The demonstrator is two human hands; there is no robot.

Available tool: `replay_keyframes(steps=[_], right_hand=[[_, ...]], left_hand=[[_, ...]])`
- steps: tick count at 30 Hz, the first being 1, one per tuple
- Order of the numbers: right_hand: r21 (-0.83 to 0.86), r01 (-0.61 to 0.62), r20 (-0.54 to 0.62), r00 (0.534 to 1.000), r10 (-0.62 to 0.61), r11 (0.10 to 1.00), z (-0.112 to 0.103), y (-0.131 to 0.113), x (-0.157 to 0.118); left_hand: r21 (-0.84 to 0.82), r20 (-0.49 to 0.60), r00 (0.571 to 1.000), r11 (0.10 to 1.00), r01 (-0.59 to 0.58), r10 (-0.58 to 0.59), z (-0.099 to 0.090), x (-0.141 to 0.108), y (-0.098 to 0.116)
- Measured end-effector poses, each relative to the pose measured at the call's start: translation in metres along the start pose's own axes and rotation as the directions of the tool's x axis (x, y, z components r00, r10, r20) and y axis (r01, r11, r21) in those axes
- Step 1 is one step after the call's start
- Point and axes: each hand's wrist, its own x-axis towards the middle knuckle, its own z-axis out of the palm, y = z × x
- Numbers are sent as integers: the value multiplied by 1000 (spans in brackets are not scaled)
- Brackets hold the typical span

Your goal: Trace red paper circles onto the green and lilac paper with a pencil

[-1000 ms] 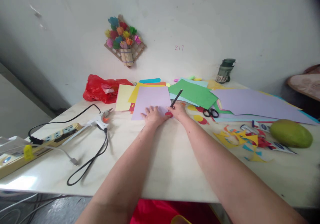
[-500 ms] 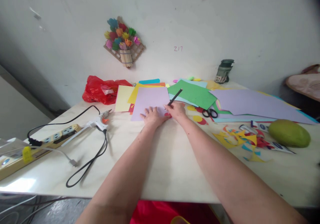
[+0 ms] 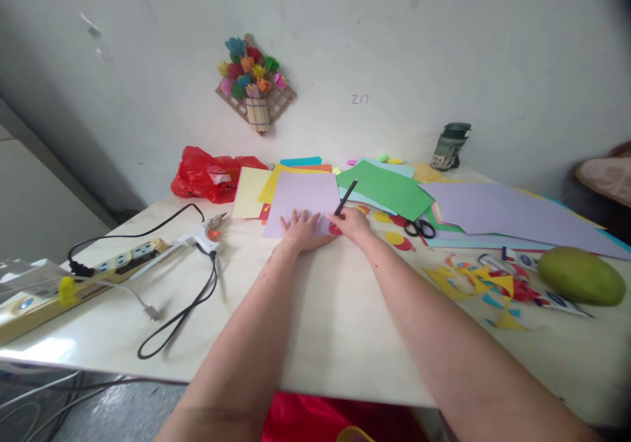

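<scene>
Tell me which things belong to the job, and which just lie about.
Likely in use: black pencil in the right hand; lavender sheet under the left hand; red paper piece.
Likely lying about: glue gun; power strip; bottle; green fruit.

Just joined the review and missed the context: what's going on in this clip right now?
A person works on paper at a table. The left hand lies spread on a light purple sheet; the right hand holds a black pen or pencil near its right edge. A red paper piece is between the hands. The pencil's tip can't be made out. To the right lie scissors and yellow scraps; a glue gun lies to the left.
</scene>
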Motion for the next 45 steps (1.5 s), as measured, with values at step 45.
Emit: replay_keyframes(steps=[45], right_hand=[[-46,-35,-13,999,35,998,0,-6,-4]], left_hand=[[-63,104,986,991,-121,128,-7,2,-17]])
